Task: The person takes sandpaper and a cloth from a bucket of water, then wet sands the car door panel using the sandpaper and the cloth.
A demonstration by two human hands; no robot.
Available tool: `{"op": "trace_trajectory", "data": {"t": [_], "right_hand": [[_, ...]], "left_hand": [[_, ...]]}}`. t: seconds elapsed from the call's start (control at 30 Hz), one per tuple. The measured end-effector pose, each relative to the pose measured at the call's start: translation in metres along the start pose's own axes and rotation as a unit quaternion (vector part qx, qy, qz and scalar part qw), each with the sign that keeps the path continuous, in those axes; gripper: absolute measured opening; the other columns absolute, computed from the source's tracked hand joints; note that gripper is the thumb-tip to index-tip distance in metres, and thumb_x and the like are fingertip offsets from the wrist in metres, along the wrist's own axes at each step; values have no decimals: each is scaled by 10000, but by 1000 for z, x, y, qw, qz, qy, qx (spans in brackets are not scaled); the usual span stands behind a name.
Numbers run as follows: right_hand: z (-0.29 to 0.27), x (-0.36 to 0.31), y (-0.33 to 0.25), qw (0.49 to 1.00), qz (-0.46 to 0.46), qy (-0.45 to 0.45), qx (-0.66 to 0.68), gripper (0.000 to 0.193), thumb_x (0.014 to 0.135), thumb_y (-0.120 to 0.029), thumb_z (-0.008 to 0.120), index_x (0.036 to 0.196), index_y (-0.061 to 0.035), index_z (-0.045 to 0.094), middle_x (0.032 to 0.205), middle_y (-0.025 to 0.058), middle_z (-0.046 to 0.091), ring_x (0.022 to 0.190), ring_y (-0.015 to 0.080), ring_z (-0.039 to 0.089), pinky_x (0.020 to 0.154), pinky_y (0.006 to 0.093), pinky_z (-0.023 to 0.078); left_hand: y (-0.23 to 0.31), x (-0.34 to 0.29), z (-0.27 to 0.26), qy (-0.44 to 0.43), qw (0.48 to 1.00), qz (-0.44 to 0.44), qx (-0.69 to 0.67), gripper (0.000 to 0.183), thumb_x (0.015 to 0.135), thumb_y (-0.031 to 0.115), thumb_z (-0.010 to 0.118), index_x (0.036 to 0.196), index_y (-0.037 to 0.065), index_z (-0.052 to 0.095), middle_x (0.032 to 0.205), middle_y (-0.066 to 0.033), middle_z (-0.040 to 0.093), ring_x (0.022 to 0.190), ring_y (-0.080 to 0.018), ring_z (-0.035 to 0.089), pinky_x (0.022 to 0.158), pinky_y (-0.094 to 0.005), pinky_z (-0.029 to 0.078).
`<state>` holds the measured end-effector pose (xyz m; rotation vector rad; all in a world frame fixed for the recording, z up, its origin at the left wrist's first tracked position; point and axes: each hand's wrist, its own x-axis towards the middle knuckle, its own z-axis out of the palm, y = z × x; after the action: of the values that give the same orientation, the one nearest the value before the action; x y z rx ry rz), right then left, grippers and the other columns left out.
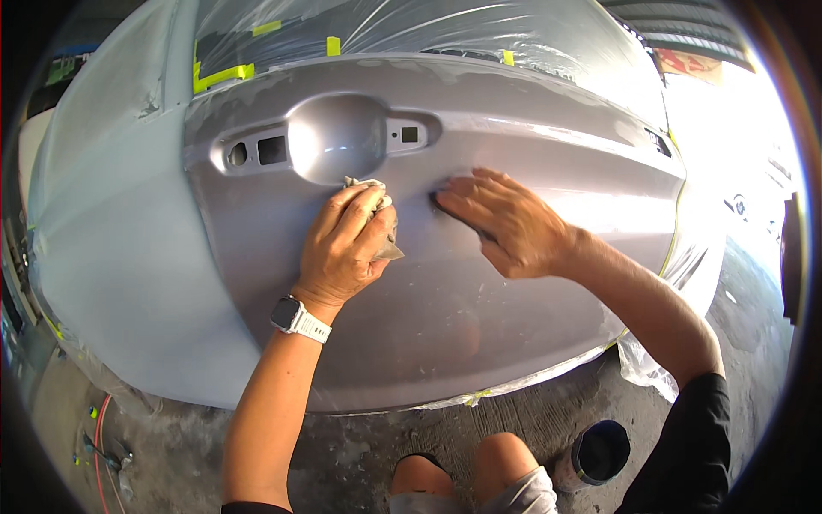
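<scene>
A grey-mauve car door (402, 343) with its handle taken off fills the middle of the head view. Just below the round handle recess (338, 133), my left hand (338, 244) is closed around a crumpled beige cloth (389, 240) and rests against the panel. To its right, my right hand (518, 224) presses a thin dark pad (454, 211) onto the door, its fingers stretched along the top. Most of the pad is hidden under the palm and fingers. A smartwatch with a white band (310, 324) circles my left wrist.
Clear plastic sheeting (411, 30) covers the window, held by yellow-green tape (224, 77). A pale grey primed panel (128, 240) adjoins the door on the left. On the concrete floor, a dark bucket (599, 454) stands by my knees, and a red hose (100, 445) lies at lower left.
</scene>
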<state>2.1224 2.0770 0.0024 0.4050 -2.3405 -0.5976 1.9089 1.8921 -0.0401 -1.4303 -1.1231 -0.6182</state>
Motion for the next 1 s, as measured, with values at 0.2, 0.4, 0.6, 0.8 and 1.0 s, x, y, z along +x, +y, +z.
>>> {"op": "trace_trajectory", "data": {"t": [0.2, 0.4, 0.6, 0.8, 1.0], "right_hand": [[16, -106, -16, 994, 101, -18, -26, 686, 731, -76, 622, 1398, 41, 518, 1456, 231, 521, 1420, 354, 444, 1223, 489, 315], [63, -145, -28, 983, 169, -43, -62, 805, 746, -60, 618, 1521, 14, 411, 1628, 184, 340, 1533, 310, 290, 1274, 469, 218], [77, -167, -29, 985, 171, 6, -12, 795, 727, -55, 602, 1502, 20, 440, 1614, 180, 376, 1521, 305, 326, 1266, 465, 238], [54, -220, -27, 980, 196, -13, -9, 725, 736, -67, 580, 1446, 45, 487, 1574, 213, 422, 1492, 330, 373, 1242, 484, 273], [63, -249, -21, 963, 262, 61, 31, 689, 753, 7, 619, 1428, 55, 494, 1552, 231, 438, 1446, 375, 422, 1196, 509, 336]], "left_hand": [[3, 5, 3, 20, 1000, 5, -13, 455, 654, -3, 809, 1081, 63, 664, 1256, -109, 648, 1160, -329, 619, 999, -428, 544], [16, 59, 26, -1, 1000, 29, 3, 498, 713, -27, 798, 1184, 28, 646, 1313, -142, 603, 1191, -359, 595, 1015, -440, 521], [14, 96, 57, 77, 995, 52, 44, 364, 791, 14, 764, 1136, 29, 649, 1165, -136, 631, 1015, -315, 634, 869, -417, 547], [-13, 56, 8, 15, 992, 68, 107, 372, 755, -56, 749, 1114, 23, 693, 1224, -148, 653, 1119, -350, 628, 975, -439, 522], [-23, 85, -9, 62, 994, -3, 95, 362, 815, -27, 738, 1168, 19, 675, 1267, -147, 627, 1167, -348, 598, 1000, -425, 500]]}}
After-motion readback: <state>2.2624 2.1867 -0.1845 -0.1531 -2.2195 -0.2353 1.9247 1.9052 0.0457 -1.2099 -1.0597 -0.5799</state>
